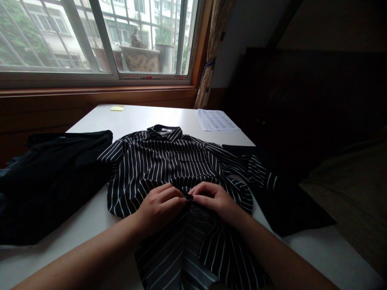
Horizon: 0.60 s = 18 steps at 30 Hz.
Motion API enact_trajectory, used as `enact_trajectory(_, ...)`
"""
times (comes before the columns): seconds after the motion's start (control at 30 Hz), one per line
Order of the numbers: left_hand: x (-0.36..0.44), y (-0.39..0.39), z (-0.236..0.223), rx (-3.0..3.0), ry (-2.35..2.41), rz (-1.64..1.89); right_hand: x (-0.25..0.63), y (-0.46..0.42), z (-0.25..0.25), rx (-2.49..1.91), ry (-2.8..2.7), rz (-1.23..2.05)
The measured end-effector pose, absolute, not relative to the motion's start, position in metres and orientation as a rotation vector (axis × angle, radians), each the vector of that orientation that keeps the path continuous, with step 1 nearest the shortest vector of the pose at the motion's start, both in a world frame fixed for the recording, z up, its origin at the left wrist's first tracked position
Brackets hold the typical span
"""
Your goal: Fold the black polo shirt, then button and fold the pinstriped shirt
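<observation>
A black shirt with white stripes point(169, 161) lies spread on the white table point(151, 114), its collar toward the window and its lower part hanging over the near edge. At the front opening, my left hand point(163, 203) is closed, with fingertips pinching the shirt's fabric. Close beside it, my right hand point(214, 199) pinches the front edge between thumb and forefinger. The two sets of fingertips nearly meet. Below them the front parts, showing the greyer inner side of the cloth. Whatever small part lies between the fingertips is hidden.
Dark folded clothing point(57, 177) is on the left side of the table. Another dark garment point(296, 209) lies at the right, partly under the shirt sleeve. Printed sheets point(216, 120) and a yellow sticky note point(117, 108) rest at the far end, below the window point(145, 40).
</observation>
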<state>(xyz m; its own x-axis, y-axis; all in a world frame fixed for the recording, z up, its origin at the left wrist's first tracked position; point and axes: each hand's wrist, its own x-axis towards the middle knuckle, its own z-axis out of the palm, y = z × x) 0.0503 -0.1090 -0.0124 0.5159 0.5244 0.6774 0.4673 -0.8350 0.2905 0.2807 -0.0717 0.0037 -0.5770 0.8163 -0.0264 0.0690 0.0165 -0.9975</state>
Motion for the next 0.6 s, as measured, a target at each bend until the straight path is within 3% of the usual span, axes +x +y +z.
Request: enact_trajectory(0.6,0.0519,-0.1109,-0.009,2.741,0.921,1.212,0.2794,-0.0727,0.0097,-0.761,-1.88,1.538)
